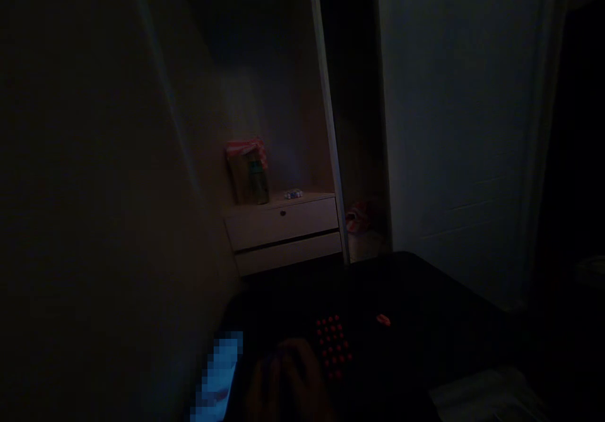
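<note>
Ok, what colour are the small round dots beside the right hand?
The small round dots are red, in rows; the head view shows them best.

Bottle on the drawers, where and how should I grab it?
Take the bottle around its body, below the green cap, probably from the front right: it stands upright, with the brown bag or box close on its left.

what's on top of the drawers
On the drawers: a bottle, a brownish object with a reddish top, and a small pale item. The bottle covers part of the brownish object; what's behind them is hidden.
</note>
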Action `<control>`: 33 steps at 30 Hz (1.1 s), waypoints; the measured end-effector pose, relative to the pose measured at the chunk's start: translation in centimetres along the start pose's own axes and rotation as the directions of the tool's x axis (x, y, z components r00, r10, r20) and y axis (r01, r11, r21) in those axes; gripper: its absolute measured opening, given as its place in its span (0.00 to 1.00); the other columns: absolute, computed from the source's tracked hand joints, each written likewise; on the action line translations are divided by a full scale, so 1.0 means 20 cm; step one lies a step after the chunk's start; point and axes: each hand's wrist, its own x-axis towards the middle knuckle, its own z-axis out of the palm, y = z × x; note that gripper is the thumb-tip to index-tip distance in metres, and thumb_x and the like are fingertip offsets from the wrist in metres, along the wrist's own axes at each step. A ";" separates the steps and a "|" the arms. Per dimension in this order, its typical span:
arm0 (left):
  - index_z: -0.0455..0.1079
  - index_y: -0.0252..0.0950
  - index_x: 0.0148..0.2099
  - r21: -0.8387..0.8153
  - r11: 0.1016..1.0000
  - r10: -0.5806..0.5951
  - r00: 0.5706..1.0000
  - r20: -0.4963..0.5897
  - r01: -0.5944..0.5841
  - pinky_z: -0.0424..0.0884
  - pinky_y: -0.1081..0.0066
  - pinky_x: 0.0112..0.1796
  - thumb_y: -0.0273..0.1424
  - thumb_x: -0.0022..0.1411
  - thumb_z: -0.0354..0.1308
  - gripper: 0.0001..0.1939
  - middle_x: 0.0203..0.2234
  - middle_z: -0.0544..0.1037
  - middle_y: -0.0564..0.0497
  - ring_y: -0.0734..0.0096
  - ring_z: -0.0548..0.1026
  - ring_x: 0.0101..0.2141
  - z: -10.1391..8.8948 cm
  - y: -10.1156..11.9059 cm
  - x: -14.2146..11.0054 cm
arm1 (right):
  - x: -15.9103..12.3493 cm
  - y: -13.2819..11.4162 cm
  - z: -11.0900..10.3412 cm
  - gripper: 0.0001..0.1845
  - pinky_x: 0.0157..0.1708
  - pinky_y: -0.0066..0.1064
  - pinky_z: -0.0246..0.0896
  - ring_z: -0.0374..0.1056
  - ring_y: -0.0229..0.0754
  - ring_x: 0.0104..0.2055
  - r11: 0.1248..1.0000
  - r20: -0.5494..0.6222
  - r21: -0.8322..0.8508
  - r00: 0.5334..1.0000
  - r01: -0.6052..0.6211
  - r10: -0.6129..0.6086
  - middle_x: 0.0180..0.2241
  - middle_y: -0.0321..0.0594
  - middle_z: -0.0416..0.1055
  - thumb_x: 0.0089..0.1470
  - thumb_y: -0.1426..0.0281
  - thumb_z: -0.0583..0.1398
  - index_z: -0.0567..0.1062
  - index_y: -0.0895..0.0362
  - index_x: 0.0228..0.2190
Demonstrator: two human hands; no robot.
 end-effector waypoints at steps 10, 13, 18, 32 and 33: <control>0.72 0.31 0.56 -0.004 0.991 -0.132 0.985 0.109 0.133 0.71 0.55 0.58 0.62 0.51 0.59 0.44 0.54 0.81 0.34 0.45 0.77 0.57 -0.01 0.13 0.02 | 0.02 0.01 0.00 0.17 0.60 0.44 0.63 0.73 0.53 0.54 0.998 -0.018 -0.064 1.000 -0.003 0.001 0.48 0.45 0.77 0.61 0.55 0.60 0.81 0.51 0.43; 0.69 0.28 0.59 -0.002 0.993 -0.117 0.979 0.164 0.119 0.69 0.52 0.59 0.64 0.53 0.55 0.47 0.55 0.80 0.31 0.44 0.77 0.55 -0.01 0.17 0.01 | 0.02 0.01 0.00 0.16 0.60 0.43 0.63 0.72 0.52 0.55 0.998 -0.027 -0.070 1.000 0.007 -0.009 0.48 0.44 0.77 0.62 0.57 0.58 0.80 0.50 0.44; 0.70 0.30 0.57 -0.008 0.997 -0.079 0.989 0.122 0.080 0.68 0.50 0.60 0.63 0.55 0.55 0.44 0.55 0.79 0.32 0.43 0.76 0.57 -0.01 0.22 -0.01 | 0.01 0.02 0.01 0.16 0.60 0.42 0.63 0.72 0.50 0.55 0.998 -0.018 -0.055 1.000 -0.015 0.014 0.50 0.42 0.77 0.63 0.58 0.58 0.78 0.50 0.48; 0.71 0.31 0.61 -0.110 0.994 0.007 0.983 0.182 0.013 0.66 0.51 0.64 0.58 0.63 0.51 0.39 0.60 0.77 0.36 0.50 0.73 0.61 -0.01 0.26 -0.02 | 0.02 0.02 0.01 0.27 0.56 0.41 0.68 0.75 0.52 0.53 0.992 -0.087 0.115 0.994 -0.057 0.068 0.49 0.45 0.80 0.53 0.48 0.67 0.80 0.52 0.48; 0.70 0.32 0.62 -0.112 0.994 0.018 0.978 0.207 0.006 0.65 0.52 0.65 0.57 0.64 0.51 0.38 0.60 0.77 0.37 0.51 0.73 0.62 -0.01 0.26 -0.02 | 0.02 0.01 0.01 0.27 0.53 0.40 0.70 0.76 0.52 0.50 0.988 -0.095 0.142 0.992 -0.065 0.079 0.46 0.44 0.81 0.52 0.49 0.68 0.79 0.53 0.47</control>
